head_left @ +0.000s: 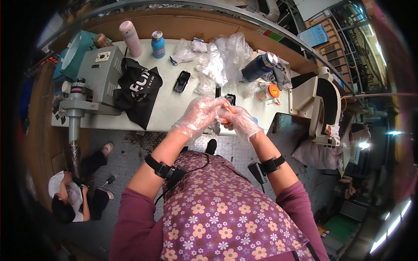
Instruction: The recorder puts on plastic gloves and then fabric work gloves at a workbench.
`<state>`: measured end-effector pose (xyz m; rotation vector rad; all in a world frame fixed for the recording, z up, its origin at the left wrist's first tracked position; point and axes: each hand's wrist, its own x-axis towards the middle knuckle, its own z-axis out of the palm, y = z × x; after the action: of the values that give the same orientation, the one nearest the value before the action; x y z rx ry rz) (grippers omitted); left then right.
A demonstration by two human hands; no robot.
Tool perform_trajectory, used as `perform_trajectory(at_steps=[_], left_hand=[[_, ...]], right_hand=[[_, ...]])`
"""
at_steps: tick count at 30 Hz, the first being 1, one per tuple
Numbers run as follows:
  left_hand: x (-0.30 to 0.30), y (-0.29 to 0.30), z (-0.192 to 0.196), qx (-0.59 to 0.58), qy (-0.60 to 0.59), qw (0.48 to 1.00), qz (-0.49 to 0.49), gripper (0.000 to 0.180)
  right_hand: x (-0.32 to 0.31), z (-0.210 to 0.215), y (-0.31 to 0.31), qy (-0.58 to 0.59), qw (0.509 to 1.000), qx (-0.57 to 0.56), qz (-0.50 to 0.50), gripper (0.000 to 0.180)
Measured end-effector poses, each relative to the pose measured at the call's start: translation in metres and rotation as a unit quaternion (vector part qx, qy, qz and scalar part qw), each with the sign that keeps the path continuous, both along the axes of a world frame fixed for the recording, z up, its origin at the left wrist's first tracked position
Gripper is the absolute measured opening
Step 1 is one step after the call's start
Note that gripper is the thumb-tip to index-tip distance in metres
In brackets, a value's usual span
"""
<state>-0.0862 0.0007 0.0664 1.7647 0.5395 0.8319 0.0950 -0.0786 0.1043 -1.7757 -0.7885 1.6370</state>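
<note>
Small orange pc [227, 105] btwn both hands, nr table's [166, 114] front edge.
L hand [199, 115] pinched on it, R hand [239, 120] curled round it, mostly hidden. Prob light; stiffness unclear. Film gloves [188, 127] may slip; grip ends w/ fingertips.

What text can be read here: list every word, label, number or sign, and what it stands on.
Black bag: big white lettering, partly lost in folds, smaller line below; not copied out here.
Orange jar lid: printed label, too small to read.
Pink bottle: small mark, too small.
Grey machine box: little dark plate, too small.
Blue sheet: faint print, too blurred.
</note>
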Motion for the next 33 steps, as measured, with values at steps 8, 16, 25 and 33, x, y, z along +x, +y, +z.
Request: perform_trajectory(at_steps=[8, 16, 25, 33], left_hand=[[-0.009, -0.004, 0.008, -0.256, -0.006, 0.967, 0.009, 0.034], [-0.012, -0.002, 0.004, -0.37, -0.113, 0.922, -0.019, 0.013], [0.006, -0.023, 0.006, -0.19, 0.079, 0.977, 0.064, 0.025], [-0.002, -0.012, 0.008, -0.417, 0.029, 0.908, -0.039, 0.018]], right_hand=[[0.006, 0.011, -0.007, 0.065, 0.996, 0.026, 0.055, 0.027], [0.005, 0.013, -0.007, 0.107, 0.993, 0.045, 0.014, 0.028], [0.007, -0.006, -0.011, 0.139, 0.988, 0.061, -0.008, 0.071], [0.007, 0.001, -0.006, 0.049, 0.997, 0.013, 0.056, 0.059]])
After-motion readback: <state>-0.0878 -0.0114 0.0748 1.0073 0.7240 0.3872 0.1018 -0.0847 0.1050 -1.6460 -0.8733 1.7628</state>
